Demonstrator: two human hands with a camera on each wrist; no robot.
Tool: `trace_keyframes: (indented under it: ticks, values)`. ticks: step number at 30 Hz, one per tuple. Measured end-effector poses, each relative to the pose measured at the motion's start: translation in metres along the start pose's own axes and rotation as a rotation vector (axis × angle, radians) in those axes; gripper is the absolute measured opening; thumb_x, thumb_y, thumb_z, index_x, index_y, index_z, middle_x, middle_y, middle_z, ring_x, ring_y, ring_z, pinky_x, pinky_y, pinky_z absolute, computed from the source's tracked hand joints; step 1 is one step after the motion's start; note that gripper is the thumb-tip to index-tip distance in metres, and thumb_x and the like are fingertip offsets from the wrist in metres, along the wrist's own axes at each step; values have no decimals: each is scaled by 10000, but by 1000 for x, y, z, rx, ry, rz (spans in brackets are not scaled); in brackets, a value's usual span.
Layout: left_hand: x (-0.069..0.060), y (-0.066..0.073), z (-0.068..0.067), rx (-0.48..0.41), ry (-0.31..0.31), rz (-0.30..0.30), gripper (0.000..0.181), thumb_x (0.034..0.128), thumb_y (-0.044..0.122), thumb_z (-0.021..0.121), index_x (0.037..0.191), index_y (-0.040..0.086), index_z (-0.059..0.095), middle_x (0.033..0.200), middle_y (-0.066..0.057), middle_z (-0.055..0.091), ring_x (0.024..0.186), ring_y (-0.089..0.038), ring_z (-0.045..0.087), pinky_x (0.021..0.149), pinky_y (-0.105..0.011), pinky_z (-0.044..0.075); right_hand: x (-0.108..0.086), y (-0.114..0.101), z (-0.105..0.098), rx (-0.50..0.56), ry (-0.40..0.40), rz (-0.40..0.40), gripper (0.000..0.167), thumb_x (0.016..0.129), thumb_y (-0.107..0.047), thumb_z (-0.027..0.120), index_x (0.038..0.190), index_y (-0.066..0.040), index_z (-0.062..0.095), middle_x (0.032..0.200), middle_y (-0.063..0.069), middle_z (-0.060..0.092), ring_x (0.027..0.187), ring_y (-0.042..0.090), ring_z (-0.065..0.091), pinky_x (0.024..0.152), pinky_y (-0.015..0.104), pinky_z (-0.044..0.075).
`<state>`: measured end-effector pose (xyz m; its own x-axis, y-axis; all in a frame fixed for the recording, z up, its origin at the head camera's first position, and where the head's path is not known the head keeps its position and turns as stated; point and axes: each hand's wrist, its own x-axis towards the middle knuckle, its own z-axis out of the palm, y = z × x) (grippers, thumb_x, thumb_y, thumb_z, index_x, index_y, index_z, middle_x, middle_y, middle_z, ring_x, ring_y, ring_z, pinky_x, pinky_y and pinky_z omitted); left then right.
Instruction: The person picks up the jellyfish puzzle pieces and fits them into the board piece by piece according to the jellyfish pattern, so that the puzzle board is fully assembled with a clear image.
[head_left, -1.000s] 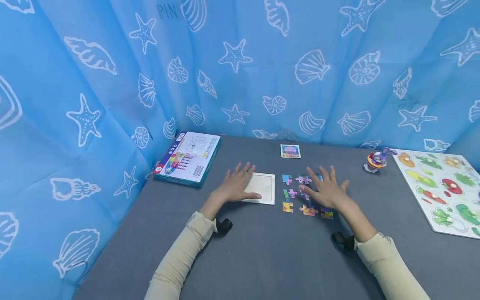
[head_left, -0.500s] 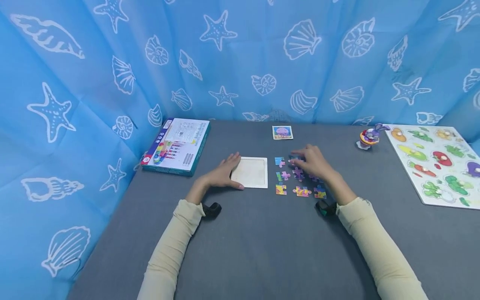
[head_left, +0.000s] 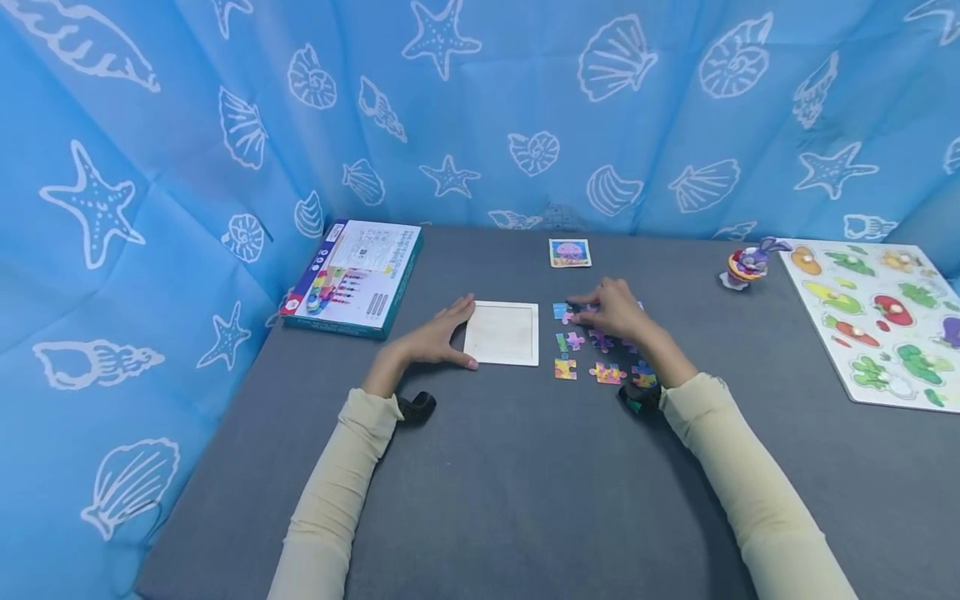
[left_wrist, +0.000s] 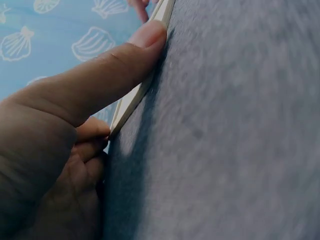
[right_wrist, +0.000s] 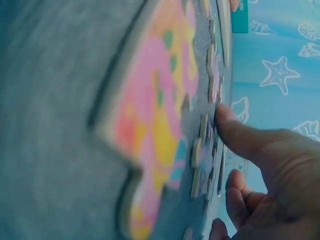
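Observation:
A square wooden puzzle tray (head_left: 501, 333) lies on the grey table. My left hand (head_left: 435, 335) holds its left side, thumb at the near corner and fingers at the far one. The left wrist view shows the thumb (left_wrist: 107, 75) against the tray's thin edge. To the right of the tray lie several jigsaw pieces in loose rows, among them a yellow piece (head_left: 566, 369) and a pink-yellow piece (head_left: 607, 373). My right hand (head_left: 617, 310) pinches at the blue-pink puzzle piece (head_left: 561, 311) at the far left of the rows, partly hiding it and other pieces.
A small octopus picture card (head_left: 570, 252) lies behind the pieces. At the back left sits a flat boxed toy (head_left: 352, 279). A rabbit figurine (head_left: 748, 262) stands by a vegetable puzzle board (head_left: 873, 321) on the right. A blue shell-print curtain (head_left: 495, 108) hangs behind.
My left hand has gone from hovering over the tray to holding its left side. The right hand has lowered, drawn its fingers together and moved left to the far-left piece. The head view has tilted down.

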<state>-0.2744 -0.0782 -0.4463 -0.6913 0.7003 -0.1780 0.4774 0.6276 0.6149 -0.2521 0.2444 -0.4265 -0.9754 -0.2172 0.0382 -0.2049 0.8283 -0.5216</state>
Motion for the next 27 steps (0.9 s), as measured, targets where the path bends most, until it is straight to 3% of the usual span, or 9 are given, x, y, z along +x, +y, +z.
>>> trace_keyframes:
  ticks: [7, 11, 16, 21, 27]
  values:
    - [-5, -5, -4, -11, -7, 9, 1037, 757, 391, 731, 1483, 80, 59, 1567, -34, -13, 1440, -186, -26, 1171, -397, 41, 5, 1, 6, 60, 12, 54, 305, 803, -182, 707, 1080, -55, 685, 812, 142, 465, 737, 233, 308, 636, 316, 247]
    - [-4, -6, -4, -5, -7, 0, 1046, 751, 407, 731, 1483, 86, 56, 1566, -27, -21, 1440, -195, -32, 1171, -403, 42, 9, -7, 7, 82, 43, 16, 301, 793, -169, 719, 1045, -6, 693, 766, 129, 467, 682, 215, 303, 611, 307, 243]
    - [-3, -6, -5, 20, -5, -18, 1053, 745, 409, 736, 1484, 91, 57, 1565, -30, -32, 1439, -194, -42, 1170, -406, 52, 19, -38, 14, 131, 70, -54, 275, 793, -149, 716, 1005, 24, 700, 766, 140, 509, 663, 205, 334, 595, 301, 269]
    - [-3, -3, -3, 17, -17, -19, 1039, 756, 412, 726, 1482, 88, 57, 1565, -28, -32, 1438, -191, -53, 1170, -408, 45, 29, -62, 32, 130, 21, -33, 278, 800, -184, 713, 1014, -6, 705, 825, 139, 522, 715, 206, 378, 610, 298, 288]
    - [-2, -2, -3, 0, -22, -44, 1034, 761, 421, 720, 1485, 107, 52, 1566, -2, -28, 1438, -177, -59, 1169, -413, 53, 38, -69, 46, 91, -32, -26, 323, 778, -255, 734, 1024, -46, 710, 910, 129, 546, 867, 249, 434, 724, 390, 317]
